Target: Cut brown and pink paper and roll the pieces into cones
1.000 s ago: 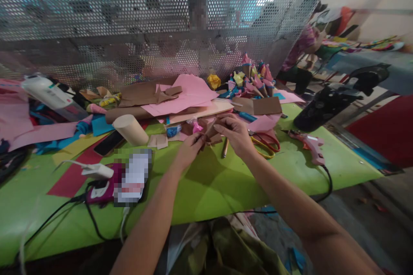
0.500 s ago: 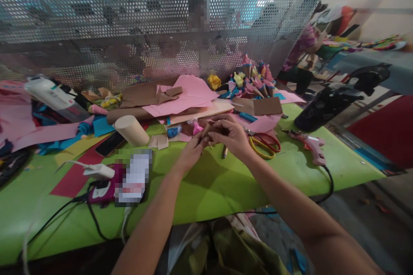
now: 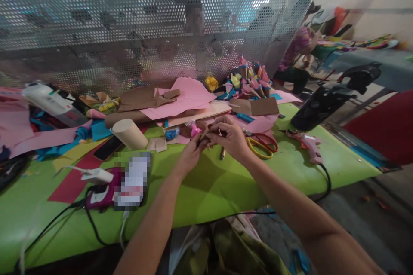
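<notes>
Over the middle of the green table, my left hand and my right hand meet with bent, closed fingers. Between the fingertips they pinch a small piece of brown paper, mostly hidden by the fingers. Just beyond my left hand lie a pink bundle and a blue bundle. Small brown paper pieces rest to its left. A short pen-like stick lies below my right hand. Scissors with red and yellow handles are to its right.
A pink glue gun and a black bottle stand at the right. On the left are a cardboard tube, a phone and a corded purple power strip. Pink paper and paper cones lie behind. A person sits far right.
The view has shifted slightly. My hands stay together at the brown paper, their fingers moving only a little.
</notes>
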Motion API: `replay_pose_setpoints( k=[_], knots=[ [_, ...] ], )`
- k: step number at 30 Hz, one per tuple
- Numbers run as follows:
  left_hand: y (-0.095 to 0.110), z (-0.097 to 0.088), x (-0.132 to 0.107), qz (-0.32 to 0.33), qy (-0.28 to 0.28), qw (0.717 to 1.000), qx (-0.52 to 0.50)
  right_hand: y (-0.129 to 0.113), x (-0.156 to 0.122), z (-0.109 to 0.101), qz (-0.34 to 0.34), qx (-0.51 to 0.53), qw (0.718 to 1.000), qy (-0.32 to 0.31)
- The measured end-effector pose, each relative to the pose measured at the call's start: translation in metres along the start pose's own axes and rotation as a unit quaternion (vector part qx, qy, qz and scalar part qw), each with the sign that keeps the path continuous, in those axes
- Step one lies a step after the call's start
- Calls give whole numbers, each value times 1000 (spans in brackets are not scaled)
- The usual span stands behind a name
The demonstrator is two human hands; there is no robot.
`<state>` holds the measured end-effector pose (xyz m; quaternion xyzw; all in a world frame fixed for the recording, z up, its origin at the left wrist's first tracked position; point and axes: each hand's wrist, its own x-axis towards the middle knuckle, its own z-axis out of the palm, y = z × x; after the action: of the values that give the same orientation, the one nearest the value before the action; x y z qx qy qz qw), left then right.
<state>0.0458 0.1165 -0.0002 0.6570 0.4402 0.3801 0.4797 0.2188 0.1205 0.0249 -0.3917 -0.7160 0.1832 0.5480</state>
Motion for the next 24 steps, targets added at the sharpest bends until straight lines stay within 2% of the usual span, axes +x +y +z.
replay_pose_setpoints(
  k=[12, 20, 24],
  knots=[
    [4, -2, -2, -5, -11, 1000, -2, -5, 0, -3, 39, 41, 998, -36],
    [2, -8, -7, -101, 15, 994, -22, -6, 5, -4, 31, 16, 999, -42],
    [7, -10, -5, -71, 4, 997, 7, -5, 5, -1, 58, 53, 997, -18]
  ],
)
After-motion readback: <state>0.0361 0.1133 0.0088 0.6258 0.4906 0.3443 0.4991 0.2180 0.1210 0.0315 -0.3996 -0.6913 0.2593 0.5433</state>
